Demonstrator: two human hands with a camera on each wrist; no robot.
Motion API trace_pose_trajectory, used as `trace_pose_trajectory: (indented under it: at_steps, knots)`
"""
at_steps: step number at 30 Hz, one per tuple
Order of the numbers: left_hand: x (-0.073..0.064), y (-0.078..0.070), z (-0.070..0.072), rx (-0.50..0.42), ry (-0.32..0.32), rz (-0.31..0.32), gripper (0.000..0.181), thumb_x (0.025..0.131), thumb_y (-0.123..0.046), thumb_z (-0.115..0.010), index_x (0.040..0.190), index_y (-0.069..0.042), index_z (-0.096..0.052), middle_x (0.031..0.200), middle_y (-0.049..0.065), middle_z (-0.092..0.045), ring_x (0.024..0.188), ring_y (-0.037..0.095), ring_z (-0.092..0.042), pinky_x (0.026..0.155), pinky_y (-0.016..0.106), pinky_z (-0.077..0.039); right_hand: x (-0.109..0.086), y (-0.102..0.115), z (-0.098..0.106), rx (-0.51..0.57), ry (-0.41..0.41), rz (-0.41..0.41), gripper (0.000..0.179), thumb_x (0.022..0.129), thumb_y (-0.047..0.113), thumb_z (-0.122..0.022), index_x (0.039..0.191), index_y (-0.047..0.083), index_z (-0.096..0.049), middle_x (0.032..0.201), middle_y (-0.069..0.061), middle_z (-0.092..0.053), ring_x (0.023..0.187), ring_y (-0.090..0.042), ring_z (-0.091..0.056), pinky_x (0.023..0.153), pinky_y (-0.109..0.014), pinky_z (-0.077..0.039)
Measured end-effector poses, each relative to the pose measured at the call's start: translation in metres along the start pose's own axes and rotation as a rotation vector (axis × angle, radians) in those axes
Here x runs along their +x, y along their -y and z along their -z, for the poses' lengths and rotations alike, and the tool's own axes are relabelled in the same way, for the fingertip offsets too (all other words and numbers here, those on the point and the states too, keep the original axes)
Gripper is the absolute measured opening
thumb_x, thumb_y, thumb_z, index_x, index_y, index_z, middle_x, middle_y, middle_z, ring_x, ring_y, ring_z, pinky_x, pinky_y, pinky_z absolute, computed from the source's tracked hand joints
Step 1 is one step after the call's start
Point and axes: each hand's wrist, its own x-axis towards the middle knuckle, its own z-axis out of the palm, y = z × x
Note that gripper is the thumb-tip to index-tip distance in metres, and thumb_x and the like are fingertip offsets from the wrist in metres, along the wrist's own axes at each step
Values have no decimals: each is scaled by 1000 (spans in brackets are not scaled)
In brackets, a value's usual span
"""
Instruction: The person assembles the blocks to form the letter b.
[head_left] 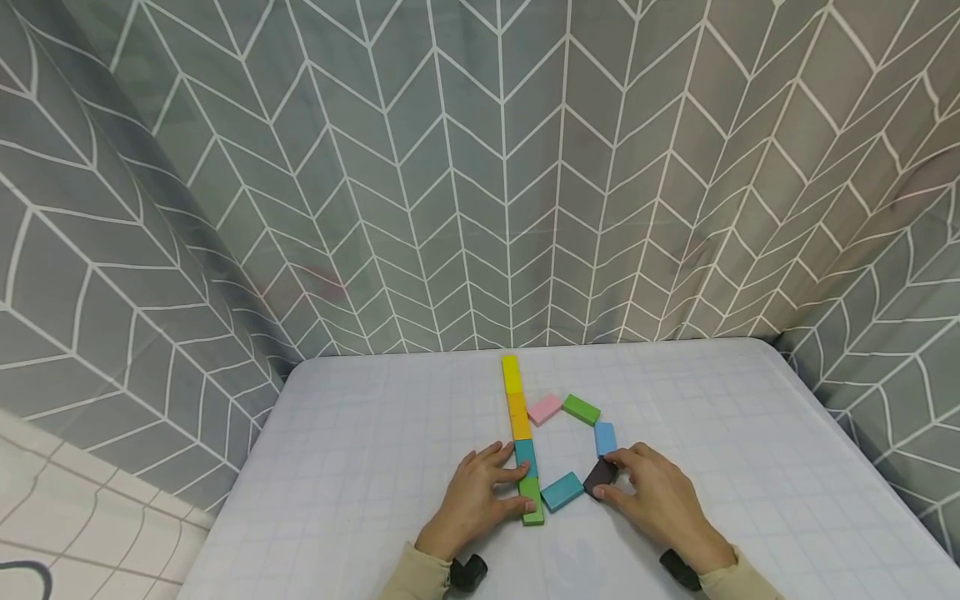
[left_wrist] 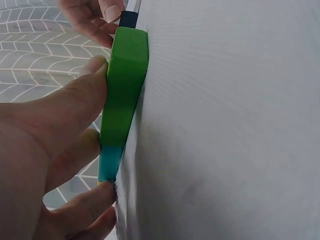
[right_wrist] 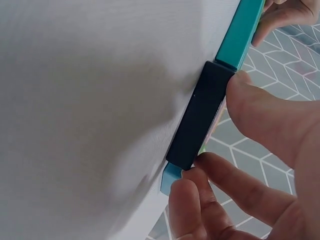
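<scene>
Blocks lie end to end in a straight column: yellow (head_left: 512, 373), orange-yellow (head_left: 518, 415), teal (head_left: 526, 452) and green (head_left: 533, 518). My left hand (head_left: 474, 502) is spread at the column's near end, its thumb on the green block and fingers against the teal one. At the right, my right hand (head_left: 663, 496) pinches a black block (right_wrist: 200, 117) at its two ends, between thumb and fingers, low at the tabletop. One end of this block meets a second teal block (head_left: 562, 492); its other end is by a blue block (head_left: 604, 438).
A pink block (head_left: 545, 409) and another green block (head_left: 581, 409) continue the curve from the blue block back to the column. All lie on a table with a white cloth (head_left: 375, 433). A grey chevron-patterned curtain (head_left: 472, 183) hangs behind and at both sides.
</scene>
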Motion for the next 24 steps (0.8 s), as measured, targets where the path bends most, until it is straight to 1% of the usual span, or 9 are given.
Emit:
trace_pose_trajectory:
  at_steps: [8, 13, 16, 18, 20, 24]
  knots:
    - [1, 2, 0, -13, -7, -20, 59, 83, -47, -89, 135, -22, -74, 158, 6, -57, 152, 32, -48, 124, 67, -34, 0, 1, 0, 3, -14, -5, 46, 76, 34, -96, 111, 9, -80, 94, -2, -69, 74, -6, -56, 57, -22, -44]
    - [1, 3, 0, -21, -6, -22, 60, 83, -48, -88, 135, -22, -74, 159, 6, -57, 152, 32, -48, 124, 66, -34, 0, 1, 1, 6, -11, 10, 46, 76, 36, -96, 112, 10, -80, 93, 0, -69, 73, -5, -55, 57, -22, -43]
    - [1, 3, 0, -18, -5, -23, 60, 83, -48, -88, 135, -23, -73, 159, 6, -56, 152, 32, -48, 124, 66, -34, 1, 1, 3, 24, -7, 25, 46, 77, 35, -95, 113, 11, -80, 96, 1, -68, 75, -5, -55, 58, -22, -43]
    - [1, 3, 1, -16, -6, -25, 60, 83, -48, -88, 136, -23, -73, 159, 6, -56, 152, 32, -48, 124, 66, -34, 4, 2, 5, 49, 10, 49, 46, 78, 34, -95, 116, 13, -79, 100, 2, -68, 77, -5, -56, 61, -21, -44]
    - [1, 3, 1, -14, -7, -29, 60, 83, -48, -88, 136, -23, -73, 159, 6, -56, 152, 32, -48, 123, 66, -35, 7, 3, 7, 87, 44, 93, 49, 78, 33, -95, 120, 14, -78, 107, 2, -67, 79, -4, -55, 63, -21, -45]
    - [1, 3, 1, -16, -4, -34, 60, 84, -48, -87, 136, -23, -73, 159, 6, -56, 152, 32, -48, 123, 67, -36, 13, 11, 8, 137, 148, 201, 57, 79, 29, -95, 128, 13, -74, 116, -2, -65, 75, 0, -50, 63, -20, -44]
